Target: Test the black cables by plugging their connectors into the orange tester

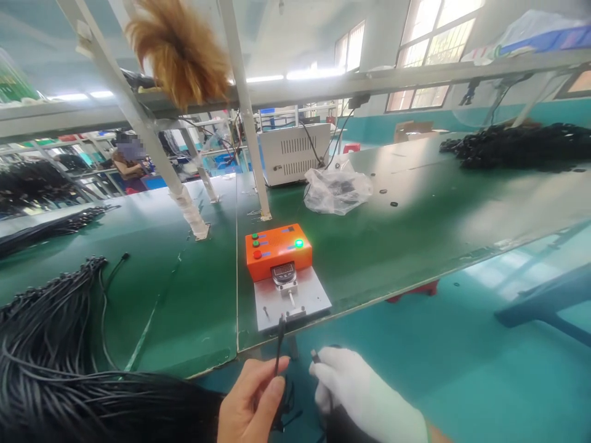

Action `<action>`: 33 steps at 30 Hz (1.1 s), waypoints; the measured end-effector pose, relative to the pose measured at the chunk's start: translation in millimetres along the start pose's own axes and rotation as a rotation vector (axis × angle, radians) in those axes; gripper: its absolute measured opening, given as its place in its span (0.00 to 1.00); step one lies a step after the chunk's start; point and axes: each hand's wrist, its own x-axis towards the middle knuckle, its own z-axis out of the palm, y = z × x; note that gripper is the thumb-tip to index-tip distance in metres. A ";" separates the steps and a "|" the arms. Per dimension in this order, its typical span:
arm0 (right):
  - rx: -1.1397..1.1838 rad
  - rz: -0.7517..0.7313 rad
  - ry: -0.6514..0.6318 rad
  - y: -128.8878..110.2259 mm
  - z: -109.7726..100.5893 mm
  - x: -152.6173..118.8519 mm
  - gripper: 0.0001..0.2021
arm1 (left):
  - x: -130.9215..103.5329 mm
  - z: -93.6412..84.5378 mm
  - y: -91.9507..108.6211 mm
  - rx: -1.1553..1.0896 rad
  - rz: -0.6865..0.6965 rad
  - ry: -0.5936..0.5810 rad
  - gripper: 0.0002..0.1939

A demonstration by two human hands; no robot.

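Note:
My bare left hand (pixel 253 400) pinches a thin black cable (pixel 279 344) between thumb and fingers, its end pointing up toward the near edge of a metal plate (pixel 268 301). In a white glove, my right hand (pixel 364 391) is closed on another cable end, whose small connector (pixel 314 355) pokes out past the fingertips. Whether both ends belong to one cable is hidden. Beyond the hands stands an orange box (pixel 279 249) with a lit green light, green and red buttons, and a round digital gauge (pixel 283 273) set over the plate.
A thick bundle of black cables (pixel 46 344) covers the table's left side. Behind the box are a clear plastic bag (pixel 339 191) and a grey vented case (pixel 295 154). White posts (pixel 249 123) rise from the green table (pixel 392 246). A person (pixel 132 157) sits far left.

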 end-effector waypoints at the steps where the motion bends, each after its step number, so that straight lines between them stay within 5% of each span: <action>1: -0.086 -0.034 0.111 0.5 -1.8 -1.3 0.11 | 0.0 0.5 -0.4 0.011 -0.003 -0.023 0.11; 4: -0.110 -0.201 0.303 -10.6 -0.4 -7.8 0.15 | -0.2 3.6 -3.2 0.038 -0.036 -0.088 0.12; 9: 0.373 -0.222 -0.060 -31.2 19.4 -13.1 0.14 | -4.0 15.0 -9.0 0.019 -0.061 -0.246 0.12; 12: 0.512 -0.152 -0.056 -29.3 25.4 -7.1 0.12 | -5.1 15.3 -10.2 0.094 0.001 -0.270 0.09; 19: 0.229 -0.133 0.056 -31.4 20.5 7.7 0.13 | 4.2 -5.3 -8.2 0.274 -0.016 -0.266 0.10; 33: 0.174 -0.130 0.064 -37.3 21.7 17.4 0.15 | 2.7 0.9 -7.7 0.218 -0.044 -0.168 0.08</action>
